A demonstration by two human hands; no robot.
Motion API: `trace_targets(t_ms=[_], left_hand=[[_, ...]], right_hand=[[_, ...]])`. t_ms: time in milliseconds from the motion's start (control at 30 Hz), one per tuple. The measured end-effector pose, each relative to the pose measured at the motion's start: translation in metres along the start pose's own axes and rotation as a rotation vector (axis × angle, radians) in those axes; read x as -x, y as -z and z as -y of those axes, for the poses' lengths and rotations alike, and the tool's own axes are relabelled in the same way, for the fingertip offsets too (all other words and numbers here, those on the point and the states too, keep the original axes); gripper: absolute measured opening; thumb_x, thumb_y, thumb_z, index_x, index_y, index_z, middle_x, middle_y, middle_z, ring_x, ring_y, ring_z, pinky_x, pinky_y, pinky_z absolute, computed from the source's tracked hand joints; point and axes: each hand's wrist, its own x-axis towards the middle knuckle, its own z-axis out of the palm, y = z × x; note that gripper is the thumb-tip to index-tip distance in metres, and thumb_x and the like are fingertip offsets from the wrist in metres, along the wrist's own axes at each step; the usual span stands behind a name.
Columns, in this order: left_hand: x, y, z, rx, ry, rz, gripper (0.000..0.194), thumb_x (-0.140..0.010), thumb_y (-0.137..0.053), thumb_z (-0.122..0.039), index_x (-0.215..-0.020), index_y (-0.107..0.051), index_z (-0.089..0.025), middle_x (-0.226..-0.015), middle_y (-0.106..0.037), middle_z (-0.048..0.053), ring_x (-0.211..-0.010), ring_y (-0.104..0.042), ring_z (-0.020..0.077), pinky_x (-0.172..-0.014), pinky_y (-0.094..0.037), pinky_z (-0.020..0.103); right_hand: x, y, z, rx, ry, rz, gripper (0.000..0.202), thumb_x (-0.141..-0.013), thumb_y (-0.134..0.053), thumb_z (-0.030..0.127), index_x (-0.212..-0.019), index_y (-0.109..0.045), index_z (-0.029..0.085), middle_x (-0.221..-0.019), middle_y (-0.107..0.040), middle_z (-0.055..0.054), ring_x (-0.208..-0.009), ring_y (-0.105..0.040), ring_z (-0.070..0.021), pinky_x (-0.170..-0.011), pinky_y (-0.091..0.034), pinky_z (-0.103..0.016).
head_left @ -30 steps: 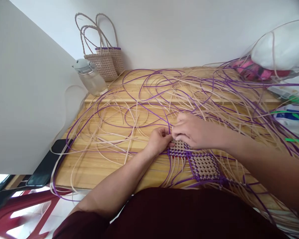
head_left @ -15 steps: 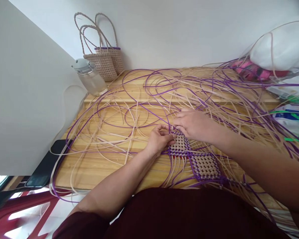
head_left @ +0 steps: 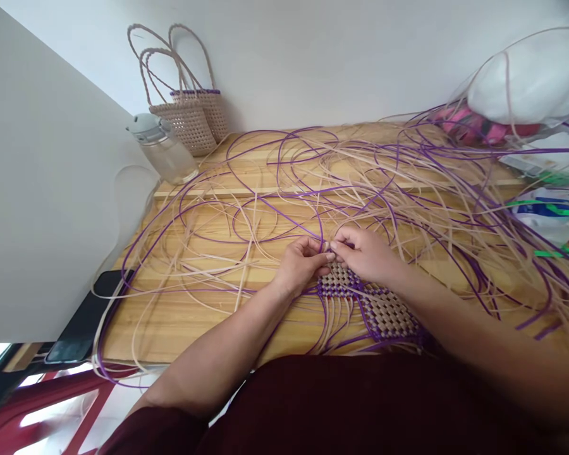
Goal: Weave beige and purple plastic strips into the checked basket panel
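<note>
- Left hand [head_left: 301,265]: thumb and forefinger are brought together in a pinch on the far left corner of the first woven panel [head_left: 339,281].
- Right hand [head_left: 367,256]: thumb and forefinger are closed at the far edge of the same panel, just beside the left fingertips. Whether they also grip a single strip, cannot tell.
- Panel position: directly under the fingertips and nearer the body, flat or nearly so on the table [head_left: 208,328].
- For good handling, it seems best to anchor the corner with the left pinch, work each strip close to the edge, and tension evenly so that the squares stay uniform.
- Check for twists before tightening; a twisted strip would likely spoil the row.
- Purple strip [head_left: 320,221]: rises from beside the left fingertips and leads away from the body.
- Second woven panel [head_left: 389,313]: nearer the body and right of the fingertips, adjoining the first at a corner, partly behind the right forearm.
- Loose strips [head_left: 436,189]: tangled beyond and to the right of the fingers; these could snag a long pull.
- Farther out: bottle [head_left: 165,151] and woven bags [head_left: 184,126] beyond left; white bundle [head_left: 531,82] beyond right.
</note>
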Motion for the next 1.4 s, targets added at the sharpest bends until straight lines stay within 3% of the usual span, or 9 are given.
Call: trace_targets(t_ms=[367,600,667,800,833,900,1033,1267,1400], left_hand=[[0.000,-0.004,-0.010,-0.103,0.102,-0.085,0.036,-0.065,-0.085,-0.028,-0.071,-0.053,-0.014,-0.064,-0.054,-0.004,-0.053,-0.052,0.0057,-0.047,-0.053,0.019],[0.002,-0.004,-0.004,-0.150,0.047,-0.038,0.034,-0.070,-0.082,-0.034,-0.084,-0.058,-0.014,-0.072,-0.060,-0.001,-0.060,-0.059,0.0088,-0.051,-0.055,0.020],[0.001,-0.003,-0.003,-0.167,0.051,-0.047,0.031,-0.072,-0.081,-0.032,-0.080,-0.057,-0.014,-0.069,-0.058,-0.002,-0.056,-0.056,0.0071,-0.048,-0.053,0.019],[-0.001,-0.004,-0.002,-0.160,0.062,-0.070,0.025,-0.078,-0.075,-0.025,-0.075,-0.053,-0.014,-0.063,-0.051,-0.004,-0.051,-0.049,0.0052,-0.044,-0.049,0.016],[-0.001,-0.004,-0.002,-0.154,0.061,-0.072,0.022,-0.079,-0.073,-0.023,-0.075,-0.053,-0.014,-0.063,-0.051,-0.004,-0.051,-0.049,0.0053,-0.044,-0.049,0.016],[-0.001,-0.005,-0.002,-0.146,0.053,-0.080,0.019,-0.081,-0.070,-0.019,-0.074,-0.053,-0.013,-0.064,-0.051,-0.003,-0.052,-0.050,0.0057,-0.044,-0.050,0.016],[-0.002,-0.004,0.000,-0.145,0.038,-0.094,0.023,-0.079,-0.074,-0.021,-0.073,-0.053,-0.013,-0.064,-0.053,-0.003,-0.052,-0.052,0.0060,-0.047,-0.053,0.018],[-0.006,0.000,0.005,-0.222,0.028,-0.083,0.025,-0.077,-0.077,-0.023,-0.074,-0.054,-0.014,-0.057,-0.058,-0.003,-0.046,-0.055,0.0060,-0.046,-0.050,0.017],[-0.007,0.000,0.004,-0.213,0.041,-0.084,0.026,-0.076,-0.079,-0.025,-0.072,-0.055,-0.013,-0.057,-0.058,-0.002,-0.044,-0.055,0.0063,-0.045,-0.049,0.017]], right_hand=[[0.012,-0.013,-0.020,-0.515,-0.050,0.006,0.024,-0.092,-0.049,0.037,-0.079,-0.054,0.018,-0.073,-0.065,-0.002,-0.061,-0.056,-0.0119,-0.060,-0.045,-0.025],[0.011,-0.012,-0.024,-0.481,0.024,0.074,0.026,-0.093,-0.046,0.038,-0.078,-0.052,0.018,-0.073,-0.064,-0.003,-0.063,-0.057,-0.0130,-0.061,-0.046,-0.026],[0.015,-0.008,-0.020,-0.390,0.041,0.044,0.026,-0.095,-0.043,0.036,-0.080,-0.053,0.018,-0.075,-0.064,-0.004,-0.065,-0.058,-0.0145,-0.064,-0.046,-0.029],[0.038,0.004,-0.009,0.047,0.321,-0.315,0.018,-0.093,-0.054,0.035,-0.092,-0.062,0.018,-0.105,-0.067,-0.010,-0.104,-0.057,-0.0240,-0.092,-0.040,-0.040],[0.046,0.007,-0.007,0.164,0.392,-0.342,0.018,-0.091,-0.059,0.036,-0.091,-0.063,0.019,-0.109,-0.066,-0.010,-0.111,-0.054,-0.0265,-0.096,-0.036,-0.042],[0.060,0.008,-0.005,0.358,0.436,-0.248,0.018,-0.087,-0.065,0.037,-0.083,-0.064,0.020,-0.101,-0.068,-0.008,-0.108,-0.053,-0.0285,-0.094,-0.031,-0.043],[0.073,0.007,-0.009,0.476,0.321,-0.047,0.016,-0.093,-0.055,0.026,-0.082,-0.063,0.019,-0.081,-0.066,-0.005,-0.083,-0.057,-0.0220,-0.080,-0.032,-0.037],[0.068,0.032,0.006,0.503,0.356,-0.061,0.028,-0.092,-0.039,0.014,-0.103,-0.065,0.017,-0.083,-0.067,-0.007,-0.073,-0.060,-0.0187,-0.067,-0.040,-0.031],[0.065,0.039,0.008,0.646,0.350,0.003,0.041,-0.084,-0.043,0.011,-0.118,-0.064,0.023,-0.084,-0.069,-0.006,-0.062,-0.058,-0.0182,-0.054,-0.032,-0.031]])
